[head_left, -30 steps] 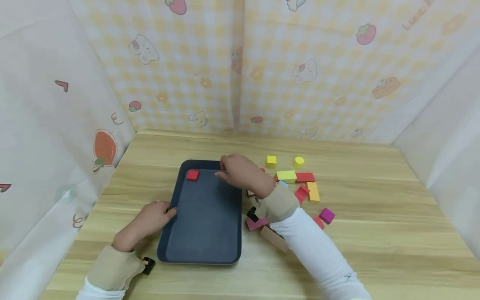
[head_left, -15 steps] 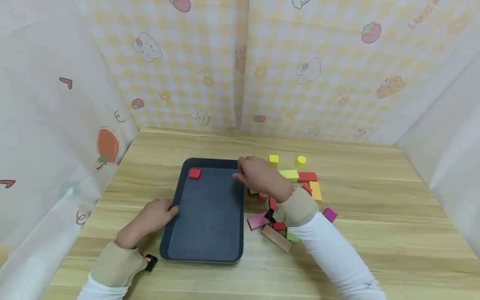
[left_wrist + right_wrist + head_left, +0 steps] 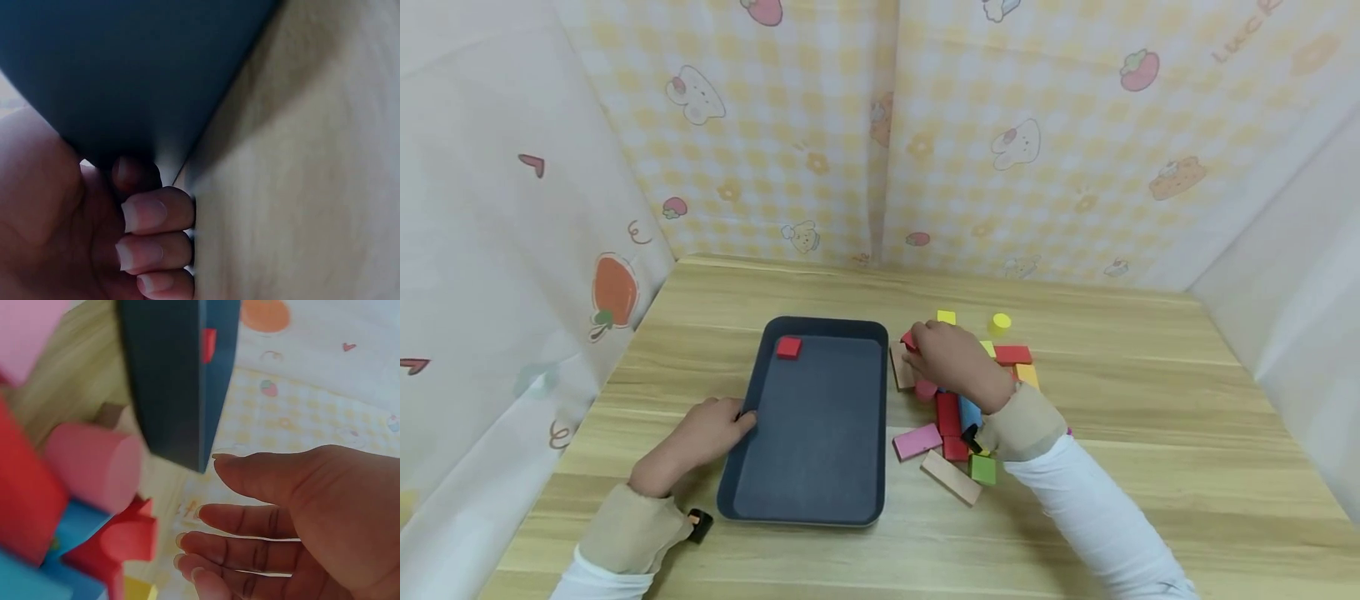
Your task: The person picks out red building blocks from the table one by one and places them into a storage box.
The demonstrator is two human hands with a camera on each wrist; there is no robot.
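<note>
My left hand (image 3: 703, 437) grips the left rim of a dark blue-grey tray (image 3: 811, 433), thumb over the edge; its curled fingers (image 3: 153, 215) show below the tray wall in the left wrist view. A single red block (image 3: 788, 348) lies near the tray's far left corner. My right hand (image 3: 953, 358) is over the block pile right of the tray, close to a red block (image 3: 908, 340). In the right wrist view its fingers are loosely extended with nothing between them; a red notched block (image 3: 128, 534) and a pinkish-red cylinder (image 3: 94, 462) are beside it.
Around the right hand lie a wooden block (image 3: 951, 477), a pink block (image 3: 917, 442), a green block (image 3: 982, 469), a blue block (image 3: 970, 412) and red blocks. A yellow cylinder (image 3: 1001, 323) and yellow cube (image 3: 946, 317) are farther back. Patterned cloth (image 3: 1015, 142) walls the table.
My right hand has moved from above the tray's far right part, across its rim, to the blocks on the right. The left hand keeps its grip on the tray.
</note>
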